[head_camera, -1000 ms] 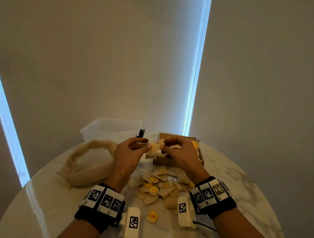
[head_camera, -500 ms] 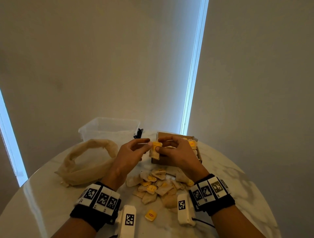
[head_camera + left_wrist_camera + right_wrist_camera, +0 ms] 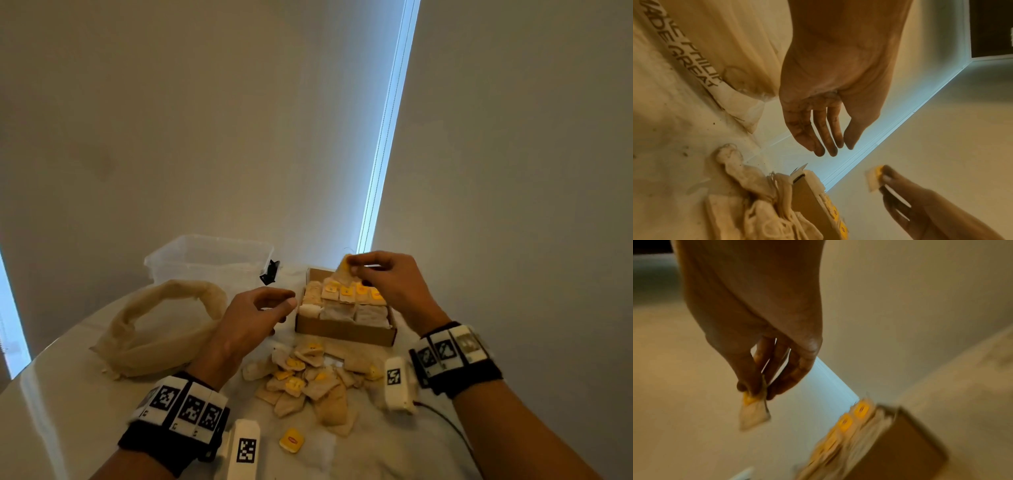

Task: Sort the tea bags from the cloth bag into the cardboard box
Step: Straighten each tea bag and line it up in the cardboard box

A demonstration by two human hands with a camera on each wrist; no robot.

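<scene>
The right hand [image 3: 390, 284] is raised over the far side of the cardboard box [image 3: 346, 330], thumb and fingertips pinching one tea bag [image 3: 344, 272] by its top edge beside the yellow tag; the pouch hangs free below the fingers [image 3: 754, 382], clear of the box. The left hand [image 3: 255, 313] hovers just left of the box with nothing in it, fingers loosely curved and a little apart, thumb near the forefinger but not closing on anything. From the left wrist, those fingers [image 3: 818, 134] hang relaxed and slightly spread.

Inside the box, tea bags stand packed in rows, a line of yellow tags [image 3: 346, 291] showing along the far row and paler pouches filling the near side. In front of the box, between the two forearms, a loose heap of tea bags [image 3: 308, 380] lies on the white marble table [image 3: 68, 394], and one detached yellow tag [image 3: 292, 440] lies alone nearer the person.

The cloth bag [image 3: 161, 329] slumps open on the table to the left of the left hand, its rim rolled down; printed lettering shows on its fabric [image 3: 692, 53] in the left wrist view. Behind it stands a clear plastic tub [image 3: 209, 260], with a small black clip [image 3: 270, 272] between tub and box. Both wrists wear black bands with square markers
</scene>
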